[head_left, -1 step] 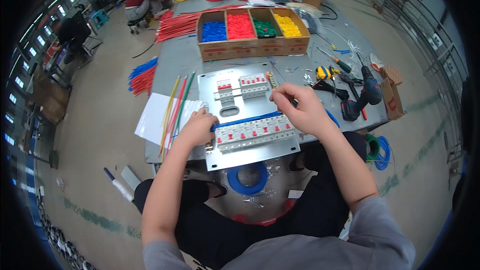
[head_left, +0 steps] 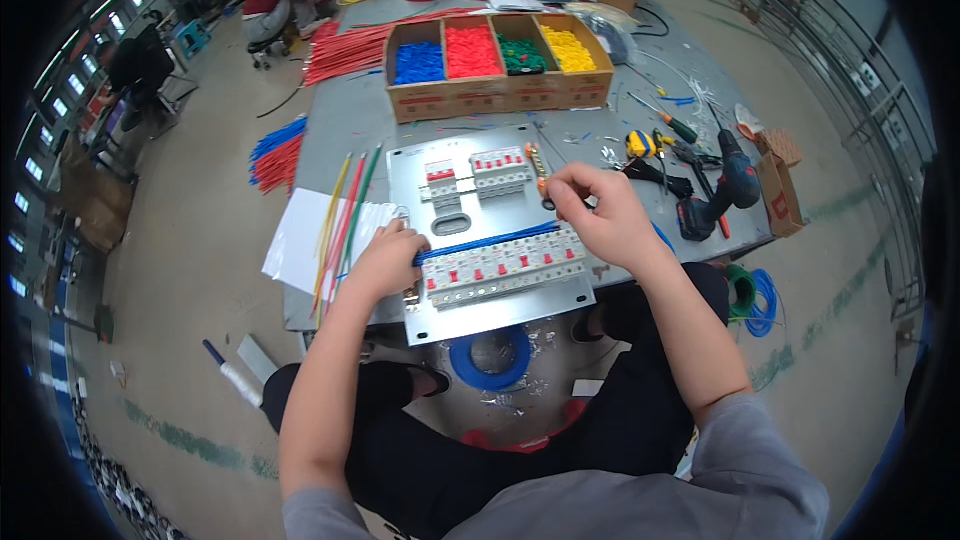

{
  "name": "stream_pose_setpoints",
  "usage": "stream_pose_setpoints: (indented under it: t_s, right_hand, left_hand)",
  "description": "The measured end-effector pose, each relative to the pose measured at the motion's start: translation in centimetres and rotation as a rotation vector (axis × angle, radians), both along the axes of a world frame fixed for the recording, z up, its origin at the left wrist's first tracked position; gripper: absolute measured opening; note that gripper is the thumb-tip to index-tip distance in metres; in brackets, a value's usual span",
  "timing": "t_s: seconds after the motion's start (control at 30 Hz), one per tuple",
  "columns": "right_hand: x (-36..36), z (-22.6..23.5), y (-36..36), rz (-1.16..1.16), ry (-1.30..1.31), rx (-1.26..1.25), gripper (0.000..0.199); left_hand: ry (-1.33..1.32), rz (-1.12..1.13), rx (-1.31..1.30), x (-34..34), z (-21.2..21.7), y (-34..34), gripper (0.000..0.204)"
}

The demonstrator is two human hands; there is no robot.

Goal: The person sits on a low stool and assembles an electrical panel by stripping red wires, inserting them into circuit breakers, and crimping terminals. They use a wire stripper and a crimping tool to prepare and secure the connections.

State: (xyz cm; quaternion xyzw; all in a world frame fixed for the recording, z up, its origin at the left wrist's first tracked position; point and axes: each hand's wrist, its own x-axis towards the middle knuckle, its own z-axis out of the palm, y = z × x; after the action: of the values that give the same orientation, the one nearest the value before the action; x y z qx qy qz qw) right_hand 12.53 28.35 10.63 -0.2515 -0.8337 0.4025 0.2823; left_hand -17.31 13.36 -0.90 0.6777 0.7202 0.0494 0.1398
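Basically, the metal plate (head_left: pixel 505 313) lies at the near, six o'clock edge of the worktop (head_left: pixel 345 112), carrying breakers and a bundle of blue wires (head_left: pixel 487 243). Taking its middle as the dial, the left hand (head_left: pixel 383 260) bends its fingers at nine o'clock by the wires' end; whether it grips them, I cannot tell. At three, the right hand (head_left: pixel 605 217) is curled near a brass strip (head_left: pixel 537 164), any hold unclear. A divided box (head_left: pixel 500 96) stands at twelve, a drill (head_left: pixel 739 178) toward half past two.
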Motion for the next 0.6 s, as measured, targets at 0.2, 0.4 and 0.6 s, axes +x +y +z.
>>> stream_pose_setpoints:
  t_s: [0.2,0.4,0.6]
  right_hand:
    - [0.0,-1.6,8.1,-0.039,-0.469,0.002,0.025]
    - [-0.7,-11.4,13.5,0.289,-0.578,-0.071,0.028]
    - [-3.0,-13.5,11.5,0.415,-0.674,0.027,0.029]
  left_hand:
    - [-0.043,0.037,0.063,-0.3,-0.1,-1.1,0.026]
    - [-0.004,-0.025,0.105,-0.4,-1.4,0.1,0.024]
    - [-0.026,-0.049,0.136,-1.4,-1.6,0.4,0.016]
